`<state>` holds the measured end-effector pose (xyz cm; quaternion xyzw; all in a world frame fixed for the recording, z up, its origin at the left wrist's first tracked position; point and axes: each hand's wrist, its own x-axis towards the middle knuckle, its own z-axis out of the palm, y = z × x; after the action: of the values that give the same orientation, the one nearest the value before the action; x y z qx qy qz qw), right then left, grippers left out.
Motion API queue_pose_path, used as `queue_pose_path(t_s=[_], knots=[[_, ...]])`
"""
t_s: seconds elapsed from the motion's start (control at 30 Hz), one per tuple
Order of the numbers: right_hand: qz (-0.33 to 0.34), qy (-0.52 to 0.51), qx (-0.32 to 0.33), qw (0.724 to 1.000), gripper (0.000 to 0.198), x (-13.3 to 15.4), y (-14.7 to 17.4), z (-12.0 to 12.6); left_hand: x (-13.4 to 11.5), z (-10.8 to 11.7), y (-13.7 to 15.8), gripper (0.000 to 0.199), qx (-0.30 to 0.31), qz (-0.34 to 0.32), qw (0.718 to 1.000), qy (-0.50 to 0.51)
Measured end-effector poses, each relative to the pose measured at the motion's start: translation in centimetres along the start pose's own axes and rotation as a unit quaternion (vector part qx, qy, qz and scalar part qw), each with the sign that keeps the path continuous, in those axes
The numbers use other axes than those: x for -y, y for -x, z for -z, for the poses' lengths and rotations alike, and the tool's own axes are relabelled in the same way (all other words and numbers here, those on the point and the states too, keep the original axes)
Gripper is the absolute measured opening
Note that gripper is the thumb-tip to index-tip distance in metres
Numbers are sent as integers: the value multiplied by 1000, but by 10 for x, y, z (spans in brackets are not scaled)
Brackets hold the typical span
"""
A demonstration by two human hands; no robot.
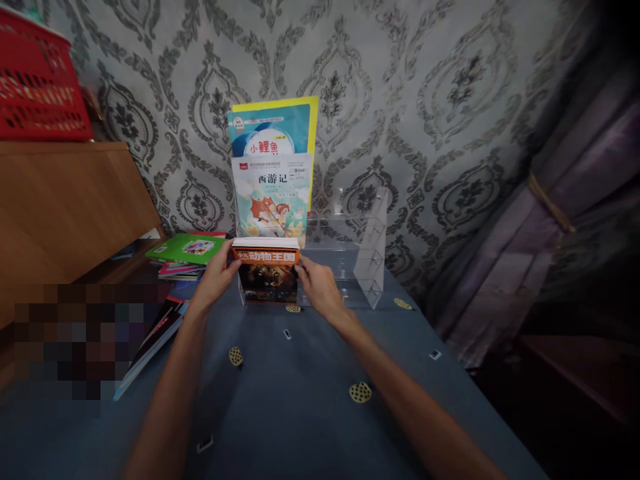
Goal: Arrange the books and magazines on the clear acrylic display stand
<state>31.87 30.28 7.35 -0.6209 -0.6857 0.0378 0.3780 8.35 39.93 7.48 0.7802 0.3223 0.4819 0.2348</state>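
Observation:
A thick book with an orange band and a lion on its cover (269,277) stands upright at the front left of a clear acrylic tiered rack (371,250). My left hand (219,270) grips the book's left edge, thumb toward the cover. On its right edge, my right hand (319,280) holds it with bent fingers. Behind it, in higher tiers, stand a pale book with an illustrated cover (271,200), a blue book (270,123) and a yellow-edged book (315,133). The rack's right half shows bare clear panels.
Left of the rack lies a pile of books topped by a green one (187,248). Nearer me, more books (155,337) lie beside a blurred-out patch. A wooden cabinet (65,213) carries a red basket (43,83). Patterned wallpaper rises behind; a tied curtain (520,233) hangs at right.

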Motion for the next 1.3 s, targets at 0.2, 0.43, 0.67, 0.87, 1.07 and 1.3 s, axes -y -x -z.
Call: queue_pose_path(t_s=[0.2, 0.43, 0.67, 0.87, 1.07, 1.3], knots=[[9, -23, -10, 1000, 41, -4, 1, -3, 1, -3, 1, 52, -9, 12, 1000, -3], [-5, -23, 5, 1000, 41, -5, -1, 0, -3, -4, 1, 51, -10, 11, 1000, 13], [-16, -54, -10, 998, 33, -7, 0, -3, -4, -1, 0, 53, -2, 49, 998, 34], [-24, -61, -18, 998, 29, -25, -2, 8, -8, -18, -2, 50, -5, 39, 999, 31], [-19, -69, -24, 997, 33, -73, 7, 43, -33, -72, -6, 48, 1, 8, 1000, 24], [-37, -77, -65, 994, 42, -121, 29, 71, -63, -125, -9, 50, 12, -22, 1000, 6]])
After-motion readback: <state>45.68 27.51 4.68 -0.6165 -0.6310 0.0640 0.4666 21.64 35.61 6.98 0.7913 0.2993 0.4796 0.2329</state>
